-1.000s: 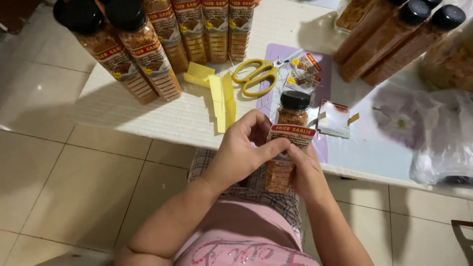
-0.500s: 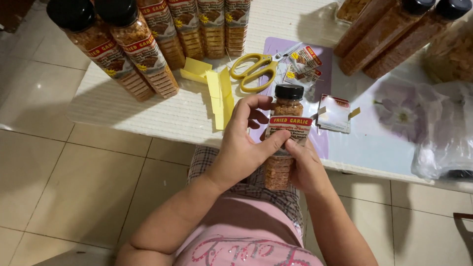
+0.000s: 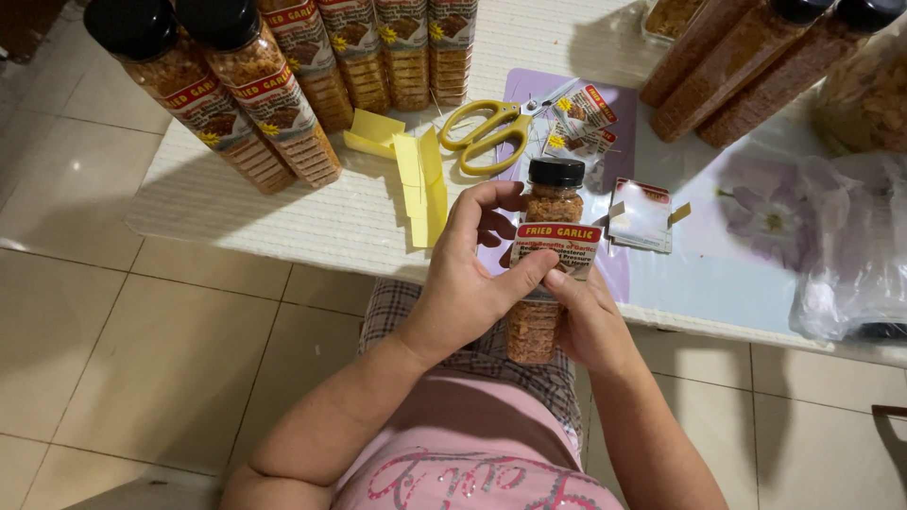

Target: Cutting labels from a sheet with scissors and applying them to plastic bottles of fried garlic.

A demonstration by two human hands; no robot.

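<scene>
Both hands, the left hand and right hand, close around a black-capped jar, thumbs pressing its label, just off the desk edge.

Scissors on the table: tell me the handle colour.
Yellow handles on the scissors, lying on the table; the head view shows them best.

Bottle raised slightly since a second ago, left hand fingers now spread off it

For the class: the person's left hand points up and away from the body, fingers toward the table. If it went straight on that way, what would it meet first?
Probably the yellow paper strips at the table edge, just beyond the left hand; past them lie the yellow scissors. Depth is unclear, since the hand may be above table height.
</scene>
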